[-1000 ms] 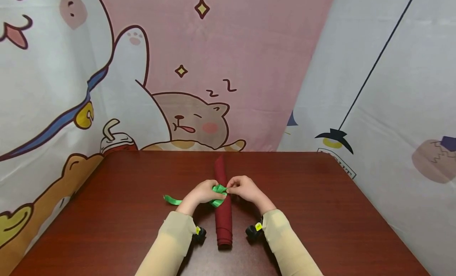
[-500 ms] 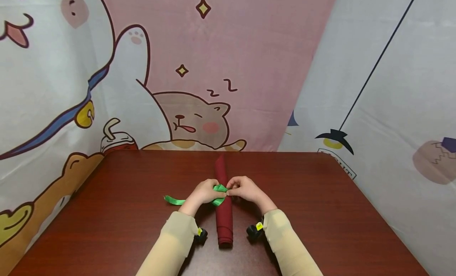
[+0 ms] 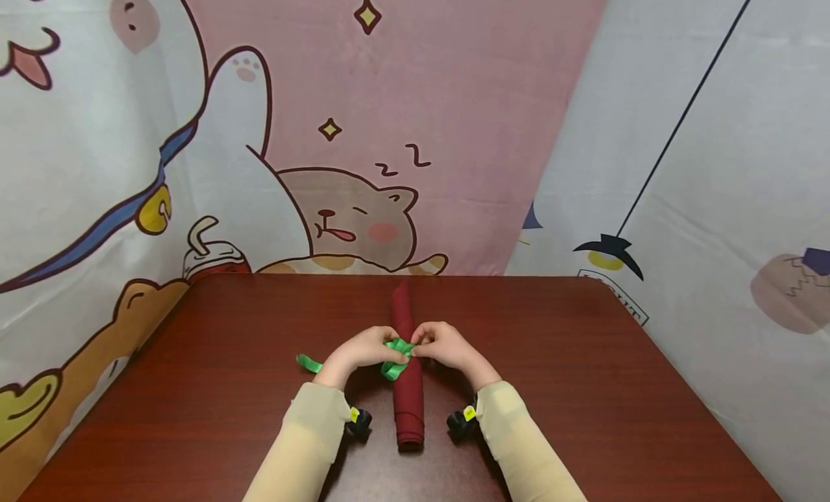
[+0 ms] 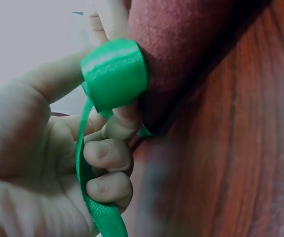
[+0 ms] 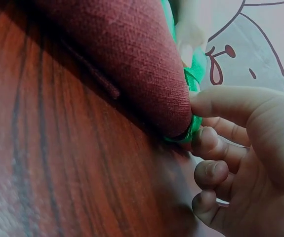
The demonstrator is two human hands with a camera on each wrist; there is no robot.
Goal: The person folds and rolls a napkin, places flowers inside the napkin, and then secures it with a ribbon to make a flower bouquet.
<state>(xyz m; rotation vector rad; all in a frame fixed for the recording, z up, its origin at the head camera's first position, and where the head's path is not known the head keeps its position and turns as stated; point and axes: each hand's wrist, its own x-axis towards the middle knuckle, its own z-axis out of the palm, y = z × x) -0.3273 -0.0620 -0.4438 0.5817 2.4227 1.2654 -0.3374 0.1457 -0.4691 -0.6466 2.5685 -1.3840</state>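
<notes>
A dark red rolled cloth (image 3: 408,401) lies lengthwise on the table, its near end toward me. Round its middle runs a shiny green ribbon (image 3: 393,371), looped on top. My left hand (image 3: 363,349) pinches the ribbon at the roll's left side; in the left wrist view a wide green loop (image 4: 116,74) stands by the thumb, and a ribbon tail (image 4: 107,217) hangs across the curled fingers. From the right, my right hand (image 3: 447,345) pinches the ribbon against the roll with thumb and fingers (image 5: 208,140). The knot itself is partly hidden by the fingertips.
The brown wooden table (image 3: 551,358) extends on both sides of the roll. A loose ribbon end (image 3: 308,363) lies on it at the left. Behind hangs a cartoon-printed cloth (image 3: 454,127). Black wrist cameras (image 3: 462,423) sit under both wrists.
My left hand has shifted slightly left, and more of the green loop shows between the hands. The right hand stays nearly in place. The roll has hardly moved.
</notes>
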